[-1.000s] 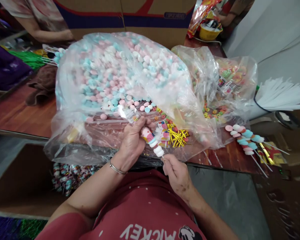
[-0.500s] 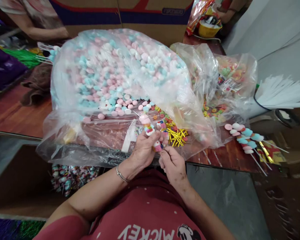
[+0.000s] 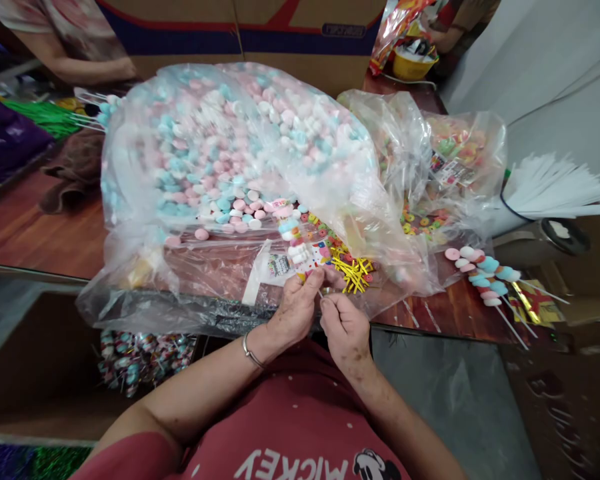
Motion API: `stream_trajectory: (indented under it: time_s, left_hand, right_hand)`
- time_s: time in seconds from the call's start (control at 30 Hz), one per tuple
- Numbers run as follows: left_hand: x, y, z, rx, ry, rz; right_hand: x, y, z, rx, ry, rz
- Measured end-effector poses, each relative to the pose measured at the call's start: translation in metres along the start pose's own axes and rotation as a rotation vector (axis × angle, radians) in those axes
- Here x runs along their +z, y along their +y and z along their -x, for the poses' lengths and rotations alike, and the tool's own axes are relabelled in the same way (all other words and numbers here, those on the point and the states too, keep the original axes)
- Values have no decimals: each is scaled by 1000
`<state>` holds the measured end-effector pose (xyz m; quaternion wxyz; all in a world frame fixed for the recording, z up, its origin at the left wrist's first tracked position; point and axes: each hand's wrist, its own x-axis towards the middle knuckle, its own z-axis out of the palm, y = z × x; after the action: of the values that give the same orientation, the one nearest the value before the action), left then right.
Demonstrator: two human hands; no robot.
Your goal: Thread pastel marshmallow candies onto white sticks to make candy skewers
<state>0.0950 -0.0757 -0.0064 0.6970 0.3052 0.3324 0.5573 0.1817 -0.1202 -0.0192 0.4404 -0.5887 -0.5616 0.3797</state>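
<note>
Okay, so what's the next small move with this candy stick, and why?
Probably wind a gold tie round the wrapper. The left hand pinches its lower end, the right hand is at the stick, and gold ties lie just beyond. Whether the right hand already holds one, I can't tell.

A reddish wooden table (image 3: 473, 313) stands near a pale wall (image 3: 575, 80).

Left hand (image 3: 298, 305) pinching; right hand (image 3: 346, 330) pinching just beside; forearms (image 3: 200, 393) angled inward.
</note>
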Motion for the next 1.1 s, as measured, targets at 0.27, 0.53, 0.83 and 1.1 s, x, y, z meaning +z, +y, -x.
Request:
stream_trajectory:
  time_s: [0.27, 0.53, 0.83, 1.1]
  left_hand:
    - [-11, -3, 6, -10, -128, -201]
    - [-16, -9, 13, 20, -115, -597]
    - [0, 84, 42, -39, -903, -1025]
    - [-33, 98, -6, 235, -950, -1206]
  right_hand:
    - [-16, -9, -3, -170, -31, 224]
    - [-33, -32, -26, -504, 67, 681]
    - [-40, -23, -31, -787, -25, 964]
    - [-36, -36, -15, -989, -165, 1045]
